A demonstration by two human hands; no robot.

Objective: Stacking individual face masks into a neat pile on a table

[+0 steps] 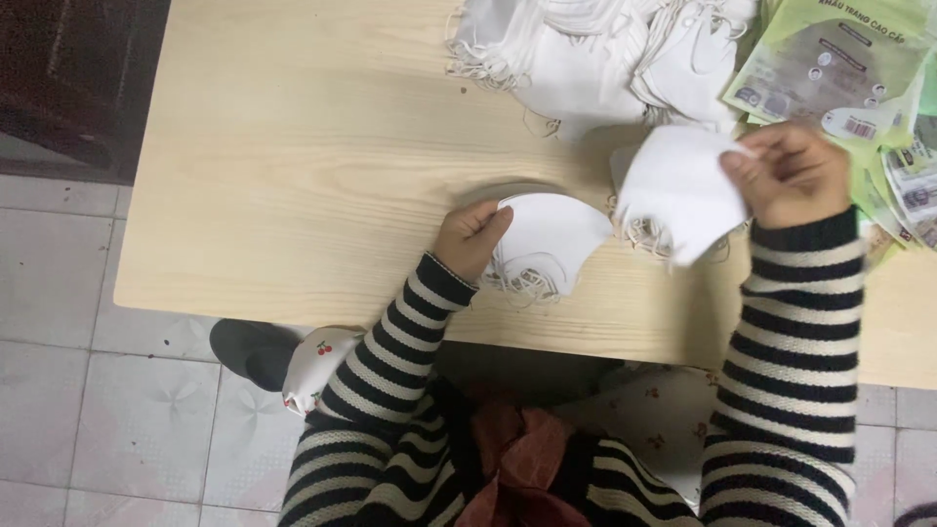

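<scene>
My left hand (471,237) pinches a folded white mask (547,239) flat, its long axis across the table (293,176); my right hand (791,176) grips another mask (678,190), tilted toward me.

1. Table (293,146): pale blond wood, fine grain lines running lengthwise.
2. Mask pile (595,49): white, with white ear loops.
3. Mask (547,234) at left hand (471,237): plain white, no print.
4. Mask stack (678,190) at right hand (789,174): plain white.
5. Packets (839,59): light green with grey and white panels.
6. Sleeves (791,351): black and cream horizontal stripes, both arms alike.
7. Scarf (517,468): dull red-brown.
8. Slipper (312,366): white with small red cherry print; dark toe beside it.
9. Floor (98,410): pale grey tiles, faint leaf motif, lighter grout lines.
</scene>
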